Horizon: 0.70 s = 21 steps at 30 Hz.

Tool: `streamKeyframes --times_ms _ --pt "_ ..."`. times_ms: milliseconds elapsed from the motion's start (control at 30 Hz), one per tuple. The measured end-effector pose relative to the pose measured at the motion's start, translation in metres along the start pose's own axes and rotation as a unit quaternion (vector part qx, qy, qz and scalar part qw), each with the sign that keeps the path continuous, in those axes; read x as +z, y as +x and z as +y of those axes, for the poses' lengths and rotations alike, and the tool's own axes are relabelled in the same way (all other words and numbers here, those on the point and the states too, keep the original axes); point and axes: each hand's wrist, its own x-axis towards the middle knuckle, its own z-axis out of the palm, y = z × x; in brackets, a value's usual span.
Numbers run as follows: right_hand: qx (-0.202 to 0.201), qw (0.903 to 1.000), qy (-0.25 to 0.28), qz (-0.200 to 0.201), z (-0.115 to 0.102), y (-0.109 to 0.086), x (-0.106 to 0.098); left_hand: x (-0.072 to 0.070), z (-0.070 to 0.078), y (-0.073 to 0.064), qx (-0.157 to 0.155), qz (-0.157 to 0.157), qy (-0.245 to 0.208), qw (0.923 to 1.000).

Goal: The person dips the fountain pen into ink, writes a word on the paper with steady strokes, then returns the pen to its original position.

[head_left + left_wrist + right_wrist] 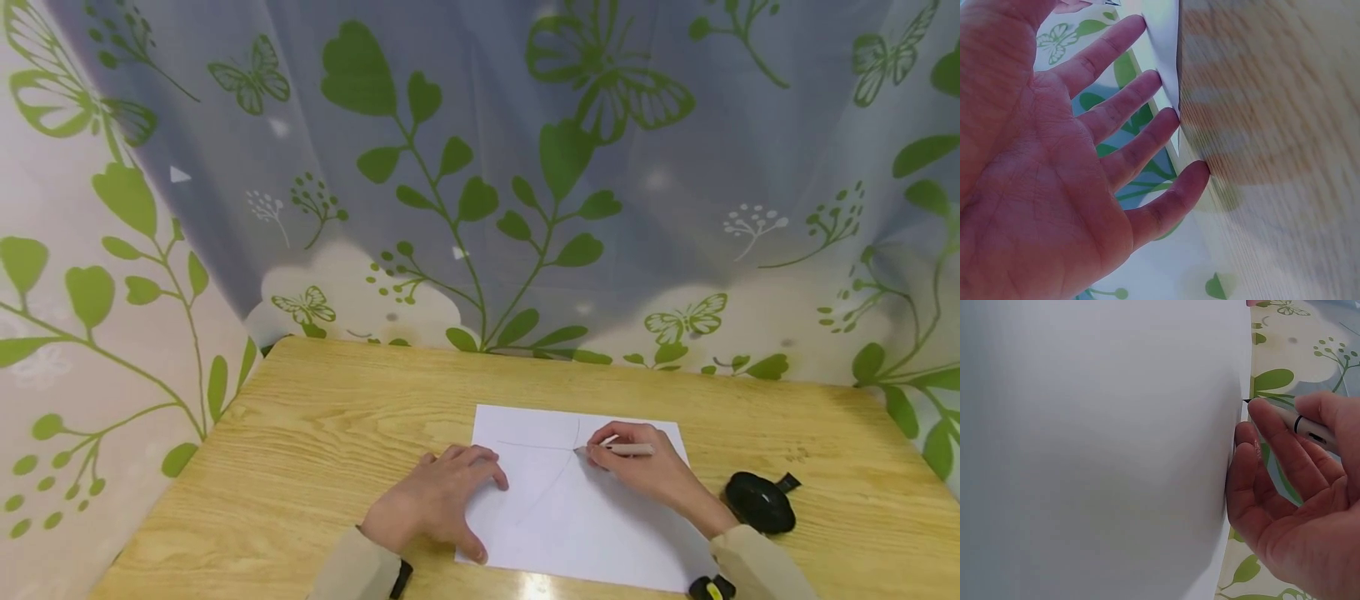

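Note:
A white sheet of paper (555,533) lies on the wooden table in front of me, bearing a few thin curved lines that cross near its upper middle. My right hand (645,462) pinches a pale pen (630,449) between thumb and fingers, its dark tip right at the crossing lines. In the right wrist view the pen (1286,417) has a dark ring round its barrel, and the other fingers curl beside the paper. Spread fingers of my left hand (438,500) rest at the sheet's left edge; the left wrist view shows its palm and separated fingertips (1200,167).
A black oval object (759,502) with a short tab sits on the table right of the paper, close to my right forearm. Behind the table (322,400) hangs a curtain (480,100) printed with green leaves and butterflies. Near my right cuff is a small black-and-yellow item (711,588).

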Motion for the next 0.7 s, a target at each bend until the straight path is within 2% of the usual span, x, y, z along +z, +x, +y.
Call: streamKeyframes --times_ms 367,700 --pt "0.008 0.9999 -0.014 0.002 -0.0041 0.0003 0.0007 -0.0009 0.0009 0.0004 -0.009 -0.003 0.003 0.9999" --pt "0.027 0.9996 -0.004 -0.002 -0.0049 -0.0007 -0.0003 -0.0013 0.002 -0.0003 -0.015 -0.006 -0.002 0.9999"
